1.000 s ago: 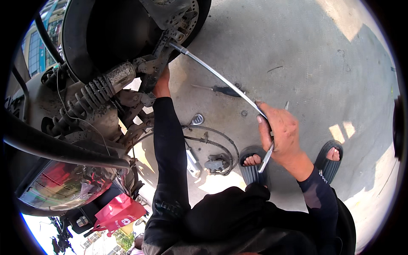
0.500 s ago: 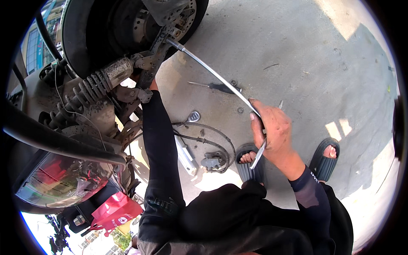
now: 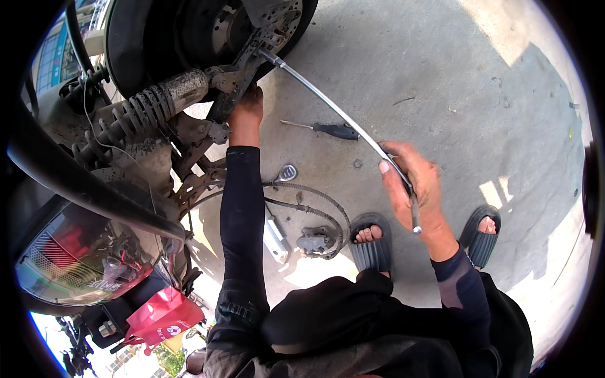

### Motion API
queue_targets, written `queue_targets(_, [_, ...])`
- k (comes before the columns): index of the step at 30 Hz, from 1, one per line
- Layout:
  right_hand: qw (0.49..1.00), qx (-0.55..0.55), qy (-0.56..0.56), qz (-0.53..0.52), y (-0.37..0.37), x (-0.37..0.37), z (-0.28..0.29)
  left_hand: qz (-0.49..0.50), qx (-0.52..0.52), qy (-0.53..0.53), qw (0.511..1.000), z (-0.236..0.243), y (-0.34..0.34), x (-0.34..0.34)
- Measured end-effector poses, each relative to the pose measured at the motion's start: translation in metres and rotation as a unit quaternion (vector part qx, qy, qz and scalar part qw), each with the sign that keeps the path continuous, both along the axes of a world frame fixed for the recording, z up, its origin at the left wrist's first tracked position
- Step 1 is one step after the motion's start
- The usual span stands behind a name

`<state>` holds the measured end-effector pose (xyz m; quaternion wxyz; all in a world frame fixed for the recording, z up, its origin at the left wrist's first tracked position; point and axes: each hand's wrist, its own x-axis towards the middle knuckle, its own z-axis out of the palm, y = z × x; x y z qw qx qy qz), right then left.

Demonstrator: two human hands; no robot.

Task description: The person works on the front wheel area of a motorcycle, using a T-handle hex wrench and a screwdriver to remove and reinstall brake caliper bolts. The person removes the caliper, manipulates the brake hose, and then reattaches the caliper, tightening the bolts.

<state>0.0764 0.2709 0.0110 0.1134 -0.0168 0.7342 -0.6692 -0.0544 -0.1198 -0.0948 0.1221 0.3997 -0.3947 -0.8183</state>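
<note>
Concrete ground (image 3: 454,82) | wrench (image 3: 337,108) is sitting at wheel (image 3: 195,38), work looking unfinished | right hand (image 3: 419,183) is clamping fingers on wrench; left hand (image 3: 247,112) is hiding fingers, cannot tell

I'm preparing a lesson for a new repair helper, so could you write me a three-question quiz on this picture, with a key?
1. Which hand holds the long metal bar?
2. True or false: the screwdriver is in the left hand.
3. The bar's far end is nearest the: a) red bag, b) wheel, c) sandal.

Key:
1. The right hand.
2. False; the screwdriver lies on the ground.
3. b
</note>
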Motion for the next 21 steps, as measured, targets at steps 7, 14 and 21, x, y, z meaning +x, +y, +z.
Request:
queue_targets(7, [0.987,-0.105,-0.119,-0.007,0.011,0.001,0.003,-0.025,-0.01,-0.036,0.999,-0.003,0.016,-0.007])
queue_targets(14, [0.999,0.004,0.015,0.034,0.02,-0.006,0.002,-0.026,-0.08,-0.192,0.978,0.024,0.013,0.025])
queue_targets(21, [0.808,0.475,0.327,0.119,0.16,-0.027,-0.085,-0.515,-0.226,-0.045,0.826,0.16,0.09,0.114])
